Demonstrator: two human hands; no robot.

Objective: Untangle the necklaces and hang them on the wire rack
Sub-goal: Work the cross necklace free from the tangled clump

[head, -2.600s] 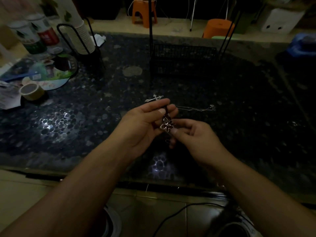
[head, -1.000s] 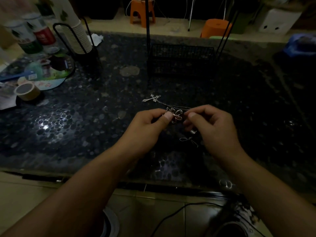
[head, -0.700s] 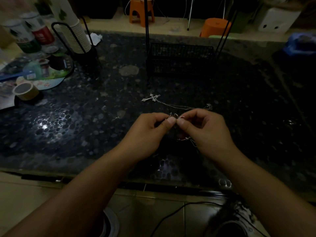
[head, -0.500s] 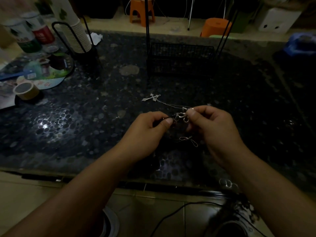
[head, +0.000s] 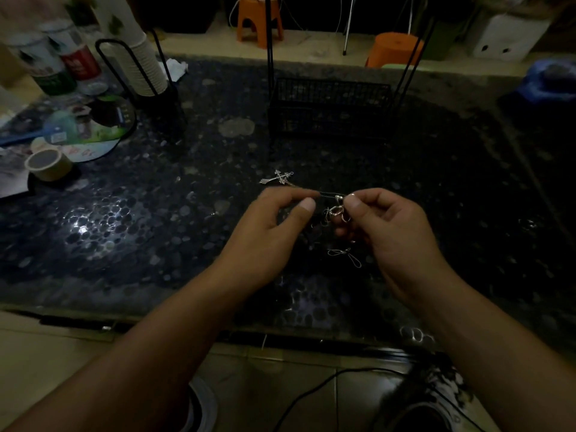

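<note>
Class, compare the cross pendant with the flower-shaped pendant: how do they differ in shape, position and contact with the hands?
1. The cross pendant lies flat on the dark table; the flower-shaped pendant is held up between the hands.
2. No hand touches the cross pendant; the right hand pinches the flower-shaped pendant, while the left hand pinches the cord beside it.
3. The cross pendant has straight arms; the flower-shaped pendant has rounded loops.

Both are small, silvery and metallic.
</note>
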